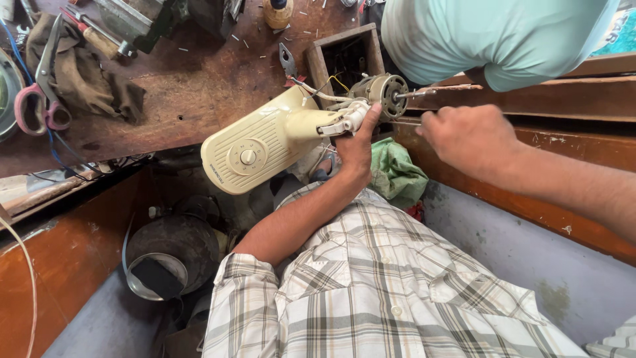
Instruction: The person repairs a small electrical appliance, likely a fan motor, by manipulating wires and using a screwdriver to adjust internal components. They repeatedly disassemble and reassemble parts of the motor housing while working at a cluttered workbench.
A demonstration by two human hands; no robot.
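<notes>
**Fan body held up by its neck**

While the left hand [356,149] clasps the cream fan base [255,149] at its neck, above the bench's [185,93] near edge, the right hand [467,136] is clenched by the motor [379,93] shaft. Top-heavy, rigid, brittle plastic: the neck seems safest.
</notes>
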